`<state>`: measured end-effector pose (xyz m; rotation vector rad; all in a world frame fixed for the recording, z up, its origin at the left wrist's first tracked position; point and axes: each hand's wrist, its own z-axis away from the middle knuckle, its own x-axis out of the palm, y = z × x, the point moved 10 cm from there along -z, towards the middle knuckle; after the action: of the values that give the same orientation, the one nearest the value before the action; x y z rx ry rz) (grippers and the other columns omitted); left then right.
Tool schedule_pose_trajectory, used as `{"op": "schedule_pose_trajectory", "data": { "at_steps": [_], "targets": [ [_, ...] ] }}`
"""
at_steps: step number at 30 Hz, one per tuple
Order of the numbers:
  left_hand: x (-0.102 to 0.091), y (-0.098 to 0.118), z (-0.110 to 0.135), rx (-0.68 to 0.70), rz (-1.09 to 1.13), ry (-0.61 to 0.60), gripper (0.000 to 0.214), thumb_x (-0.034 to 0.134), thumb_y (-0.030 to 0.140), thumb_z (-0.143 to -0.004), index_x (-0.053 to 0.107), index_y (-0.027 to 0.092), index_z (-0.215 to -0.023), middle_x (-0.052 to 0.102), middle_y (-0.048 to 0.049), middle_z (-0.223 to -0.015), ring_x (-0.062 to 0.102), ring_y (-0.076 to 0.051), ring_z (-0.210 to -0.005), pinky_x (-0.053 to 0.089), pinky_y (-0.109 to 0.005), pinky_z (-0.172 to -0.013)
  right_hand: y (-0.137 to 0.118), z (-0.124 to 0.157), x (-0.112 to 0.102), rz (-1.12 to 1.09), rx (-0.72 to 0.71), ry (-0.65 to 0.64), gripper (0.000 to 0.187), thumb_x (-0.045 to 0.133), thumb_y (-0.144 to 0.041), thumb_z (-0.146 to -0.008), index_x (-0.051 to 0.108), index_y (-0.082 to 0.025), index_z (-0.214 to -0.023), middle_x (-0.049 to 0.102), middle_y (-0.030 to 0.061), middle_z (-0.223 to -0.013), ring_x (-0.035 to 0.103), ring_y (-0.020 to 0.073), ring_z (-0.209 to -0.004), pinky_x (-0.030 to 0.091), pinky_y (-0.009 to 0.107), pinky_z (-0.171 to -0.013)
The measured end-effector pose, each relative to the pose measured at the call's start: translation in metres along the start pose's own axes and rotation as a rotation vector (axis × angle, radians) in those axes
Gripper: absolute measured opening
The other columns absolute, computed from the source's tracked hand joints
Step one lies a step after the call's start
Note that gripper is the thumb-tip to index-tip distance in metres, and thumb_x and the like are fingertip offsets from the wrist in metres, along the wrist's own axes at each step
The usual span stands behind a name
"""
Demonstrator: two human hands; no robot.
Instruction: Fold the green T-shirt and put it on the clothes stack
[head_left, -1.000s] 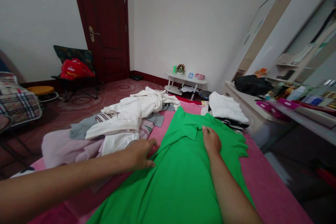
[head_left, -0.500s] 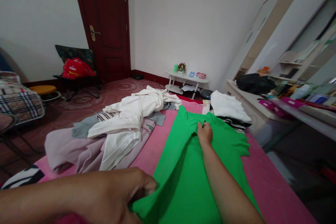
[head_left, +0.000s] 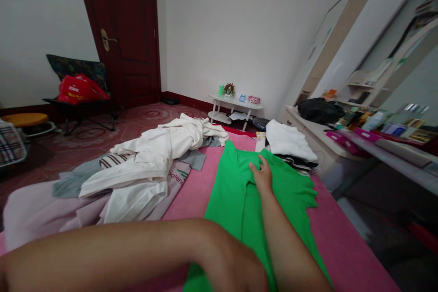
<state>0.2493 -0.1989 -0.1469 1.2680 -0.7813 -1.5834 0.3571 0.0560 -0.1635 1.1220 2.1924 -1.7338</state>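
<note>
A green T-shirt (head_left: 229,191) lies on the pink bed cover (head_left: 352,232), its left side folded over toward the middle. My right hand (head_left: 263,175) rests on the shirt just below the neckline, thumb and forefinger spread apart. Low in the picture, my left hand (head_left: 236,260) is bent downward over the lower part of the shirt. Its fingers are hidden behind the back of the hand and the frame edge, so I cannot see whether they hold cloth.
To the left lies a loose heap of white clothes (head_left: 147,146) with mauve cloth (head_left: 37,210) beneath. A stack of folded clothes (head_left: 290,141) sits beyond the shirt on the right. Further right is a dressing table (head_left: 308,132) with a black bag (head_left: 320,110).
My left hand has moved right across the shirt, and the shirt's left side now lies folded inward. My right hand's fingers have spread from a pinch. The view has shifted slightly right.
</note>
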Motion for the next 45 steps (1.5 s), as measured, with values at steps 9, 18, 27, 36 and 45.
{"op": "schedule_pose_trajectory", "data": {
  "at_steps": [9, 18, 27, 36, 45],
  "targets": [
    [-0.194, -0.072, 0.043, -0.506, -0.701, 1.271, 0.062, 0.046, 0.027, -0.087, 0.028, 0.009, -0.144, 0.023, -0.0177, -0.153, 0.023, -0.027, -0.141, 0.027, -0.042, -0.113, -0.025, 0.01, 0.0, 0.059, -0.176, -0.026, 0.054, 0.04, -0.021, -0.078, 0.057, -0.018, -0.129, 0.055, 0.006, -0.135, 0.049, 0.0173, -0.125, 0.036, 0.03, -0.104],
    [-0.19, -0.104, 0.025, -0.553, -0.78, 1.158, 0.063, 0.035, 0.047, -0.092, 0.032, 0.013, -0.145, 0.018, -0.0163, -0.155, 0.015, -0.031, -0.143, 0.019, -0.047, -0.114, -0.014, 0.016, -0.011, 0.452, 0.079, -0.003, 0.056, 0.039, -0.014, -0.08, 0.053, -0.02, -0.134, 0.057, 0.0098, -0.131, 0.061, 0.0254, -0.108, 0.046, 0.033, -0.088],
    [-0.23, -0.129, 0.029, -0.667, -0.715, 1.1, 0.087, 0.023, 0.069, -0.086, 0.03, 0.006, -0.145, 0.022, -0.0201, -0.153, 0.018, -0.032, -0.142, 0.018, -0.045, -0.114, -0.012, 0.018, -0.022, 0.473, 0.145, 0.078, 0.058, 0.036, -0.013, -0.079, 0.051, -0.015, -0.135, 0.059, 0.0131, -0.128, 0.062, 0.0271, -0.106, 0.046, 0.033, -0.084],
    [-0.249, -0.141, 0.022, -0.617, -0.826, 1.054, 0.082, 0.024, 0.068, -0.086, 0.034, 0.012, -0.145, 0.023, -0.0149, -0.154, 0.017, -0.032, -0.142, 0.014, -0.049, -0.114, -0.008, 0.02, -0.024, 0.475, 0.186, 0.096, 0.057, 0.039, -0.013, -0.08, 0.051, -0.017, -0.135, 0.063, 0.0136, -0.123, 0.063, 0.0265, -0.103, 0.047, 0.032, -0.081],
    [-0.285, -0.164, 0.026, -0.76, -0.749, 1.02, 0.069, 0.023, 0.056, -0.092, 0.031, 0.014, -0.146, 0.019, -0.013, -0.155, 0.015, -0.03, -0.143, 0.012, -0.051, -0.114, -0.004, 0.018, -0.021, 0.531, 0.196, 0.069, 0.051, 0.043, -0.013, -0.082, 0.054, -0.018, -0.132, 0.063, 0.0138, -0.123, 0.062, 0.0235, -0.106, 0.046, 0.029, -0.083]
  ]
}}
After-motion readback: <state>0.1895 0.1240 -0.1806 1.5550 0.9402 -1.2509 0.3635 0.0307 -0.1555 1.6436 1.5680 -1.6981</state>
